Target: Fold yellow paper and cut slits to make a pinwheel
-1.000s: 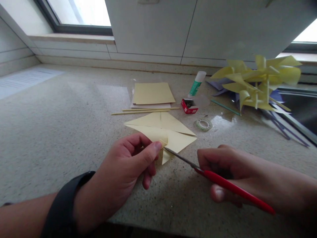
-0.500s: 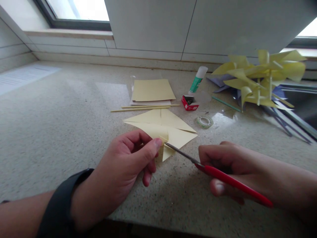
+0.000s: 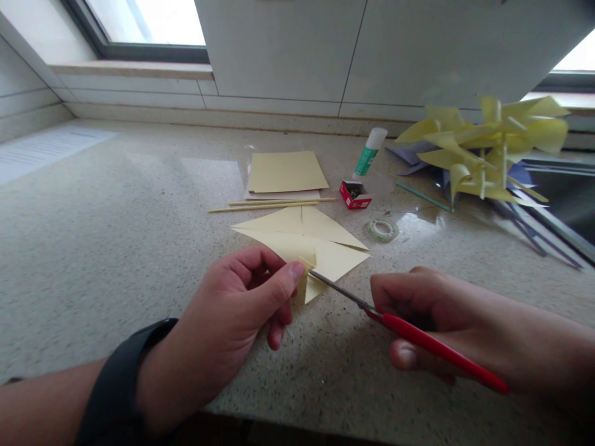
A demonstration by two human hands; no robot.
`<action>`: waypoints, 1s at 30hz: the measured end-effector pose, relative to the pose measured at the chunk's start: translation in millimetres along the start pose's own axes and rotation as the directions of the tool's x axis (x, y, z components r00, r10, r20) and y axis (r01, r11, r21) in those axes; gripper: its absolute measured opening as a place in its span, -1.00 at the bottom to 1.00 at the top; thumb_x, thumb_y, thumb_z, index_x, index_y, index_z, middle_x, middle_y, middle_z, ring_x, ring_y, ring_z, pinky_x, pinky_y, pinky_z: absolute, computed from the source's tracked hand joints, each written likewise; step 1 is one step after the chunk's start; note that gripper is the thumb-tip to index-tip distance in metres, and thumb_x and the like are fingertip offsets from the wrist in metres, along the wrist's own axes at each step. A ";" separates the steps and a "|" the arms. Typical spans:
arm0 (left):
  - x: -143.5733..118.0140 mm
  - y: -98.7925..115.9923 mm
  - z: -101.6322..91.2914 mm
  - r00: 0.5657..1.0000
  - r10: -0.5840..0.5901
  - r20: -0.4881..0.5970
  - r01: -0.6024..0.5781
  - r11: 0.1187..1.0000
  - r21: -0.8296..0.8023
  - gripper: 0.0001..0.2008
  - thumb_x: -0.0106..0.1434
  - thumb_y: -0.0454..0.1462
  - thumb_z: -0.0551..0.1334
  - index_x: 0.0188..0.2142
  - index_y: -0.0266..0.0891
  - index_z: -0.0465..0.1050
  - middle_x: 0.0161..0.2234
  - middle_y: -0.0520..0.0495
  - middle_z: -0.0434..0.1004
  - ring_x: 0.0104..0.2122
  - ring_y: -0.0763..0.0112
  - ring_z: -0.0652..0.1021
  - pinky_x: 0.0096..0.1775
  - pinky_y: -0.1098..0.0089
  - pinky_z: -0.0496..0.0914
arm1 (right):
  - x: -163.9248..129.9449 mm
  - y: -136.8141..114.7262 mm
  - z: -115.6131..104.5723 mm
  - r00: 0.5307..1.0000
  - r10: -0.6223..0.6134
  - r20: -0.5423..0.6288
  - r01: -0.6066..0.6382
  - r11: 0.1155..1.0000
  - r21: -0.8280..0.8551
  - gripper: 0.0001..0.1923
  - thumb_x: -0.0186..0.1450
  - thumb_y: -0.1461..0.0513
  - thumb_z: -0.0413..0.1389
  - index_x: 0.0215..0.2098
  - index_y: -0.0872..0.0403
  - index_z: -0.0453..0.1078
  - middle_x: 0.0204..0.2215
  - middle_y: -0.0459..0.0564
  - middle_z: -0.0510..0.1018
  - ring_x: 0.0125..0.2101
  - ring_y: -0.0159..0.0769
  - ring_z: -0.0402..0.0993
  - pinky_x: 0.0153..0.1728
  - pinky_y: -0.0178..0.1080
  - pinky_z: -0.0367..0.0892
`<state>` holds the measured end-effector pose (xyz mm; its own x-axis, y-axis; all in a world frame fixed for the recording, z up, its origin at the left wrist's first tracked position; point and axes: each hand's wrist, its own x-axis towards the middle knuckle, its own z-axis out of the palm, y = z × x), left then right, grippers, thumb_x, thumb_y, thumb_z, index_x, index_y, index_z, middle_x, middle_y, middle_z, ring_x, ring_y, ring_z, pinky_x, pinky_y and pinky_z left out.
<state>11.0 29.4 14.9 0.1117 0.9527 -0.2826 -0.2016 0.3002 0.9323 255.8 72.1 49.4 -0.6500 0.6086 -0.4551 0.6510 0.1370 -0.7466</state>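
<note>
A pale yellow paper square (image 3: 332, 254) with slits cut in from its corners lies turned like a diamond on the counter. My left hand (image 3: 255, 297) pinches its near corner between thumb and forefinger, and the paper curls up there. In my right hand (image 3: 427, 322) are red-handled scissors (image 3: 344, 290), my fingers closed round the handles. The blade tips touch the paper right beside my left thumb, at the near slit. A small pointed flap hangs to the right of that slit. Part of the near corner is hidden behind my left fingers.
Behind the paper lie thin wooden sticks (image 3: 269, 204) and a yellow paper stack (image 3: 288, 171). A red box (image 3: 356, 195), a glue stick (image 3: 370, 153) and a tape roll (image 3: 383, 230) stand to the right. Yellow pinwheels (image 3: 493, 148) lie by the sink (image 3: 567, 192).
Hardly anything differs. The view has tilted slightly, and my right hand with the scissors sits a touch lower and further left. My left hand keeps its pinch on the paper.
</note>
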 end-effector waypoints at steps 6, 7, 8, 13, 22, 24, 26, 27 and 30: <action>1.7 -0.1 0.4 1.000 -0.005 -0.005 0.005 1.000 0.005 -0.72 0.24 -0.15 0.39 -0.46 -0.25 0.42 -0.65 0.12 0.42 -0.72 0.67 0.34 -0.69 0.68 0.21 | 0.4 0.2 0.7 1.000 0.001 -0.015 -0.002 0.999 -0.044 -0.63 0.22 -0.04 0.30 -0.41 0.06 0.37 -0.53 -0.15 0.37 -0.53 -0.41 0.26 -0.58 -0.38 0.12; 2.1 -0.2 0.4 1.000 -0.006 -0.007 0.006 1.000 0.008 -0.71 0.23 -0.14 0.40 -0.46 -0.25 0.42 -0.66 0.12 0.41 -0.72 0.67 0.34 -0.69 0.68 0.21 | -0.1 0.4 1.0 1.000 0.000 -0.027 -0.002 0.998 -0.059 -0.63 0.22 -0.04 0.30 -0.41 0.06 0.37 -0.53 -0.15 0.38 -0.53 -0.40 0.26 -0.58 -0.37 0.13; 2.3 -0.2 0.4 1.000 -0.006 -0.011 0.006 1.000 0.008 -0.71 0.23 -0.14 0.40 -0.46 -0.25 0.42 -0.66 0.12 0.41 -0.73 0.67 0.33 -0.69 0.68 0.20 | -0.6 0.4 1.4 0.999 -0.002 -0.041 -0.001 0.997 -0.076 -0.63 0.22 -0.04 0.29 -0.41 0.06 0.37 -0.52 -0.14 0.39 -0.53 -0.39 0.26 -0.58 -0.37 0.13; 0.4 0.5 0.4 1.000 -0.009 -0.020 0.009 1.000 0.009 -0.73 0.23 -0.16 0.40 -0.46 -0.26 0.42 -0.66 0.13 0.40 -0.72 0.67 0.33 -0.69 0.67 0.19 | -2.5 0.7 2.8 0.999 -0.003 -0.051 -0.002 0.994 -0.113 -0.66 0.26 -0.04 0.25 -0.38 0.05 0.39 -0.51 -0.12 0.42 -0.54 -0.38 0.28 -0.59 -0.36 0.12; 0.0 0.3 2.6 0.999 -0.006 -0.040 0.006 1.000 0.015 -0.72 0.21 -0.18 0.41 -0.48 -0.26 0.40 -0.67 0.13 0.39 -0.73 0.67 0.31 -0.69 0.68 0.18 | -2.5 -4.7 1.9 0.997 -0.042 -0.068 0.036 0.995 -0.089 -0.64 0.23 -0.07 0.26 -0.38 0.04 0.42 -0.55 -0.11 0.42 -0.56 -0.38 0.26 -0.62 -0.37 0.12; 0.3 0.5 2.8 0.999 -0.002 -0.040 0.003 1.000 0.020 -0.72 0.20 -0.18 0.41 -0.49 -0.26 0.40 -0.67 0.13 0.38 -0.73 0.67 0.30 -0.69 0.68 0.18 | -2.3 -6.0 1.7 0.995 -0.050 -0.083 0.044 0.996 -0.071 -0.62 0.21 -0.09 0.27 -0.39 0.04 0.43 -0.58 -0.13 0.40 -0.58 -0.39 0.24 -0.63 -0.38 0.12; 0.2 1.0 2.9 0.999 0.003 -0.036 -0.003 1.000 0.012 -0.71 0.20 -0.18 0.41 -0.49 -0.26 0.39 -0.68 0.13 0.37 -0.74 0.67 0.30 -0.70 0.67 0.17 | -2.3 -6.5 1.2 0.995 -0.053 -0.090 0.047 0.997 -0.069 -0.61 0.21 -0.10 0.27 -0.40 0.04 0.44 -0.60 -0.14 0.38 -0.59 -0.39 0.24 -0.63 -0.38 0.12; -0.1 1.3 2.9 0.999 0.003 -0.033 -0.003 1.000 0.010 -0.71 0.20 -0.18 0.41 -0.50 -0.26 0.39 -0.68 0.13 0.37 -0.74 0.67 0.30 -0.70 0.67 0.16 | -2.3 -6.4 0.9 0.995 -0.051 -0.088 0.045 0.997 -0.069 -0.61 0.21 -0.11 0.27 -0.40 0.04 0.44 -0.60 -0.14 0.38 -0.59 -0.39 0.24 -0.63 -0.38 0.13; -0.7 1.9 2.6 1.000 0.004 -0.025 -0.003 1.000 0.011 -0.71 0.21 -0.18 0.40 -0.50 -0.26 0.39 -0.67 0.13 0.38 -0.73 0.67 0.30 -0.70 0.67 0.16 | -2.3 -6.2 0.1 0.997 -0.040 -0.073 0.035 0.997 -0.068 -0.60 0.20 -0.11 0.28 -0.40 0.04 0.43 -0.59 -0.14 0.38 -0.58 -0.39 0.25 -0.63 -0.38 0.14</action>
<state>13.0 29.1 17.4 0.0864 0.9547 -0.2848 -0.1912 0.2965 0.9357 253.2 69.8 55.0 -0.6450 0.6579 -0.3887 0.6533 0.2109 -0.7271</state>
